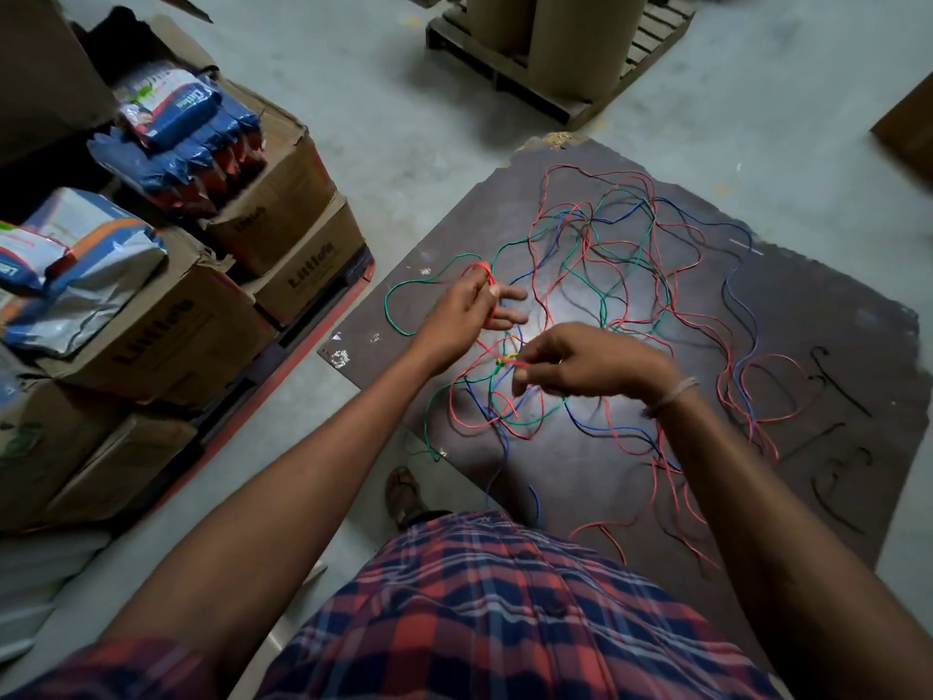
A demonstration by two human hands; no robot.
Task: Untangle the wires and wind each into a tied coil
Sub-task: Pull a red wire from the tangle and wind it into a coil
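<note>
- Closest in, a plaid shirt [484, 613] fills the bottom of the shot and covers the near edge of the board [833, 346]. One sandalled foot [404, 497] pokes out just past it; the other is hidden.
- Right hand [580, 361] hangs over the near-middle of the board, thumb and fingertips pinching a red wire [520, 364] right by a small yellow-green bit. Can't tell if that bit is a tie or another wire. There's a pale band [674, 394] on that wrist.
- Left hand [474, 305] is a bit further out and to the left, with a few turns of red wire looped round its fingers. Thumb and forefinger grip the loops, the other fingers stick out straight.
- The red wire runs taut between the two hands, roughly left-far to right-near.
- The wires [621, 275] (red, green, blue, black) sprawl all over the board in one loose tangle with no clear direction. Where any single one starts or ends is really hard to follow. A few black ones by the right edge barely show against the dark board.
- Left side: stacked cardboard boxes [282, 229] with blue packets [187, 128] on top, cut off by the frame.
- Far end: a pallet [555, 78] carrying brown rolls, tops cropped out.
</note>
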